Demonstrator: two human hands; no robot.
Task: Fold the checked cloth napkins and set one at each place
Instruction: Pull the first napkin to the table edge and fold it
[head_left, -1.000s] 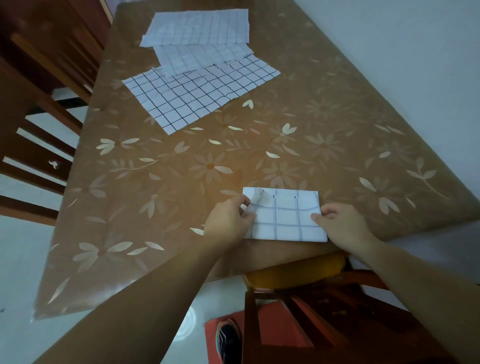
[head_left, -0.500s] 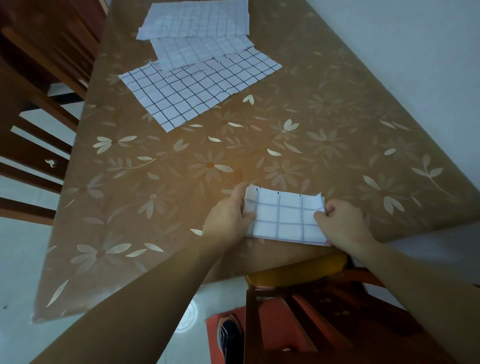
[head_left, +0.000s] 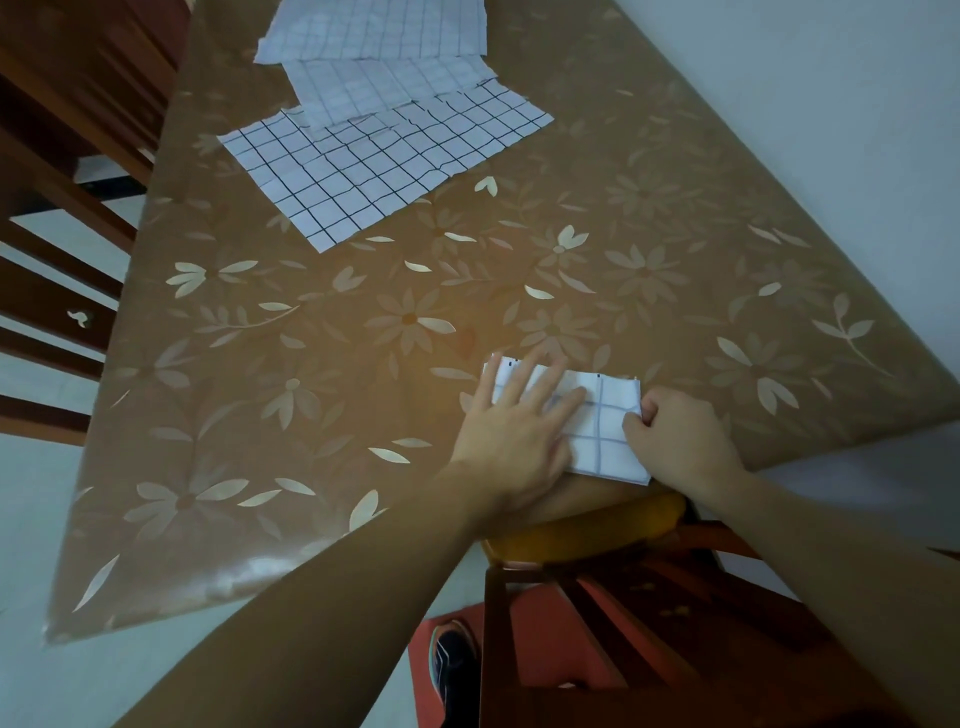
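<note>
Pressing the folded napkin (head_left: 605, 447) under our left hand (head_left: 511, 436), fingers (head_left: 519, 382) straight, right hand (head_left: 675, 439) apparently pinching its edge, we had three unfolded napkins (head_left: 374, 171) left.

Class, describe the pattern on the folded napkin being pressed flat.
The folded napkin is white with thin dark grid lines; the head view shows it.

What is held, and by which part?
The right hand pinches the folded checked napkin by its right edge; the left hand presses flat on it.
</note>
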